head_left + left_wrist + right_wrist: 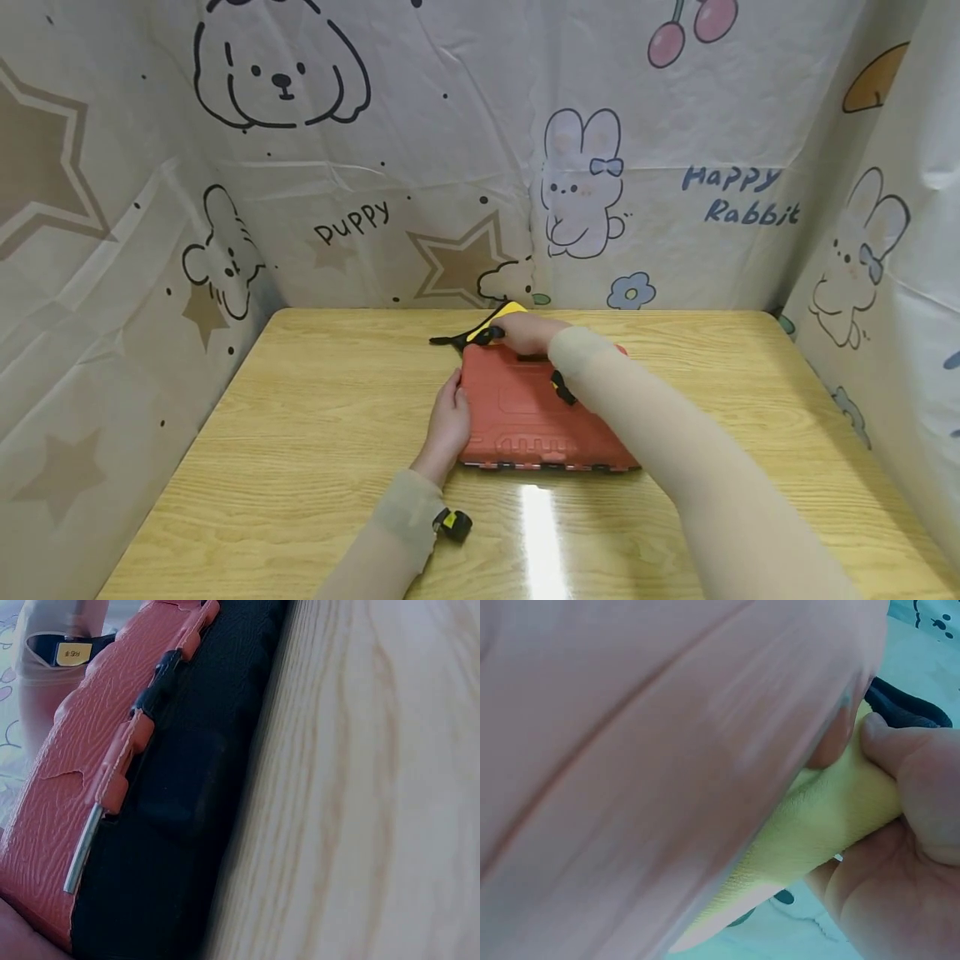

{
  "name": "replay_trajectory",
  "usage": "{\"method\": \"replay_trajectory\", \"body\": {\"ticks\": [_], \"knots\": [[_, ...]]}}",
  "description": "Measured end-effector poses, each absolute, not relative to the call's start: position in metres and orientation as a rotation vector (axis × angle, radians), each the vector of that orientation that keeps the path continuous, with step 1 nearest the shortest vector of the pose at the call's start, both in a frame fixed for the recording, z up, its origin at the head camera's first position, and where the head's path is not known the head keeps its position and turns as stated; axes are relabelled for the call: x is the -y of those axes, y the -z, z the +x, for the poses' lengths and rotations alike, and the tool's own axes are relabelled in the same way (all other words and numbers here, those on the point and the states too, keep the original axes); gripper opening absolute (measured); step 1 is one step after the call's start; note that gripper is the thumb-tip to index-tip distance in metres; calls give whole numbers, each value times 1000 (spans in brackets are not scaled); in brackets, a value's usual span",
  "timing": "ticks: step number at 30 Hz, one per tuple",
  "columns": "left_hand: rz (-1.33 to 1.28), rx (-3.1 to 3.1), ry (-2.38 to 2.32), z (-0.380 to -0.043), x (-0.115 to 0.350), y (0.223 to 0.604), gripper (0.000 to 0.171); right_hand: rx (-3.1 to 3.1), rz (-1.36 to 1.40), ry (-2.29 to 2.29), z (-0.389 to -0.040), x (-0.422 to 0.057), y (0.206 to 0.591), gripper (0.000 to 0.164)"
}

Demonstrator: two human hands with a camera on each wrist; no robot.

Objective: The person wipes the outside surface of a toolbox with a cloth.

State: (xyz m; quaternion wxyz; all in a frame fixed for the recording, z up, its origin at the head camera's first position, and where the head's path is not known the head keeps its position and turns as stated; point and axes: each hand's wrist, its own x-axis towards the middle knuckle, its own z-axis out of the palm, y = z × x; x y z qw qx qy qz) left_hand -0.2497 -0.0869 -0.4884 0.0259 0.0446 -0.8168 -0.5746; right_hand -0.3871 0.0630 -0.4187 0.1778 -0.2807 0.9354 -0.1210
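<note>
The right hand (531, 332) pinches a textured yellow-and-black item (814, 814) of unclear shape at the far edge of a flat red-and-black plastic case (517, 408). The left hand (450, 421) rests along its left side, fingers extended. The case lies on a yellow wood-grain table (330, 425), before cartoon-printed white sheeting (450, 179).

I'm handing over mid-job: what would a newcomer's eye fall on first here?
First, the flat red plastic case lying on the pale wood-grain table, the left hand against its left side. Then the yellow-and-black textured object at the case's far edge, gripped by the right hand. Behind hangs a white sheet printed with cartoon animals.
</note>
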Motion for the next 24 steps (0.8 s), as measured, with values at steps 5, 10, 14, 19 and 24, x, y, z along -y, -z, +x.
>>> {"method": "replay_trajectory", "body": {"ticks": [5, 10, 14, 19, 24], "knots": [[164, 2534, 1795, -251, 87, 489, 47, -2627, -788, 360, -387, -72, 417, 23], [192, 2534, 1829, -252, 86, 490, 47, -2617, -852, 367, -388, -81, 415, 18], [194, 2534, 1846, -252, 86, 489, 47, -2636, -915, 333, -390, -86, 416, 16], [183, 2532, 1859, -251, 87, 489, 48, -2641, -873, 311, -390, -91, 416, 17], [171, 2526, 1876, -251, 87, 489, 48, -2648, -819, 269, -388, -96, 416, 19]]}}
